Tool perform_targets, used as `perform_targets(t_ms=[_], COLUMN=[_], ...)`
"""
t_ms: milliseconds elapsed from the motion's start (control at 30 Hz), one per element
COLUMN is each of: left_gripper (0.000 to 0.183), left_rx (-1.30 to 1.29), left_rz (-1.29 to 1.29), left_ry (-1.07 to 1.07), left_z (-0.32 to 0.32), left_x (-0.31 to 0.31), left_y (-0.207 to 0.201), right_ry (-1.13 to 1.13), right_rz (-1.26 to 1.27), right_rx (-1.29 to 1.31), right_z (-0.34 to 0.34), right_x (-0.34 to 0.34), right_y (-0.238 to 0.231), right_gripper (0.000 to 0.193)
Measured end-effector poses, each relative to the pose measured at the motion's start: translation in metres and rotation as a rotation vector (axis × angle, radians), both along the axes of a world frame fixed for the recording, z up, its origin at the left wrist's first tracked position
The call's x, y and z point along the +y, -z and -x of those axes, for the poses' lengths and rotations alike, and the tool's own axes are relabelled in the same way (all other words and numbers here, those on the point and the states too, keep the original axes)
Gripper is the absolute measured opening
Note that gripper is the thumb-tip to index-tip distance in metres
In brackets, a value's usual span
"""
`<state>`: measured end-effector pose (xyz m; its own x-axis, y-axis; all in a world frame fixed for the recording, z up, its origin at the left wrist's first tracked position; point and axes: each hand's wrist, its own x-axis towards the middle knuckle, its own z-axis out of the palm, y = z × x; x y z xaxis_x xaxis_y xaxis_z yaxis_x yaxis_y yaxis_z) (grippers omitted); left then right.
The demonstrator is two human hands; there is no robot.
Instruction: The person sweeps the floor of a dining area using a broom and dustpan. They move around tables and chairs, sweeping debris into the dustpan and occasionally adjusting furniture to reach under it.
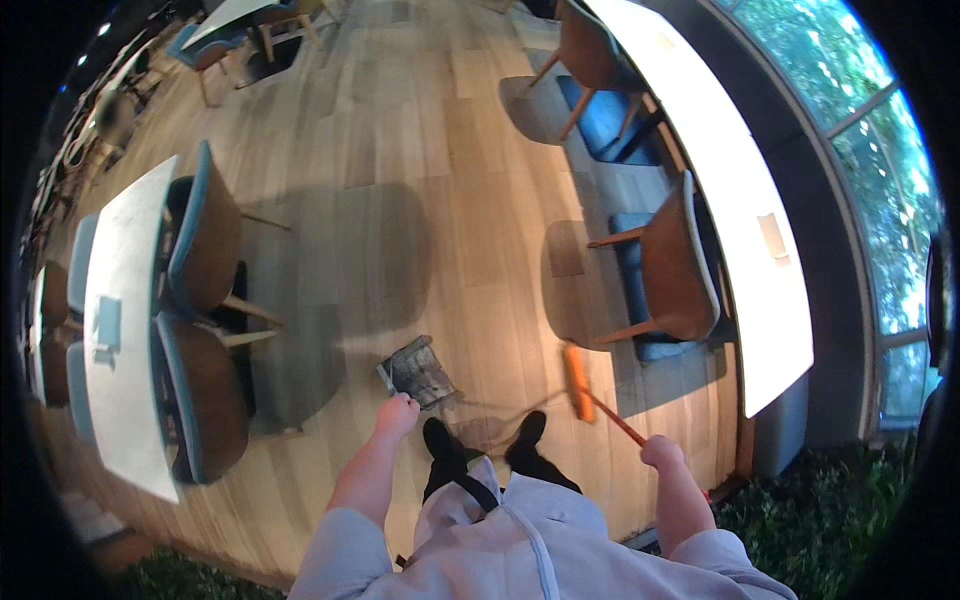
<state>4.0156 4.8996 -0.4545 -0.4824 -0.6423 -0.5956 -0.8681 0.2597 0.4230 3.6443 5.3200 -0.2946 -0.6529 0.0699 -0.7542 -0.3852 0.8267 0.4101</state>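
My left hand [398, 413] is closed at the upper end of a long-handled dustpan, whose grey pan [418, 373] hangs low near the wood floor, just ahead of my left shoe. The dustpan's handle is mostly hidden by the hand. My right hand [660, 452] grips the reddish stick of a broom [618, 423]. Its orange head [578, 384] is down by the floor, ahead and right of my right shoe, slightly blurred. Pan and broom head are apart, with a stretch of floor between them.
At left, a white table [125, 400] with a small light-blue box [107, 325] has brown-and-blue chairs [205, 400] around it. Along the right, a long white table [765, 330] runs beside windows, with chairs [680, 265] pulled up. Green plants [830, 510] border the near right.
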Motion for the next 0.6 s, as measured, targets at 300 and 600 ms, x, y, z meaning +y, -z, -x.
perform_targets(t_ms=[300, 600], left_gripper=[0.036, 0.033], left_rx=[0.065, 0.121], left_rz=[-0.075, -0.027], left_ry=[0.048, -0.191], left_z=[0.021, -0.038], left_x=[-0.067, -0.13], left_y=[-0.003, -0.008], right_ry=[0.115, 0.558], right_rz=[0.31, 0.67], right_rx=[-0.337, -0.463], right_z=[-0.092, -0.042], right_x=[-0.219, -0.231], right_y=[-0.046, -0.089], right_gripper=[0.029, 0.022])
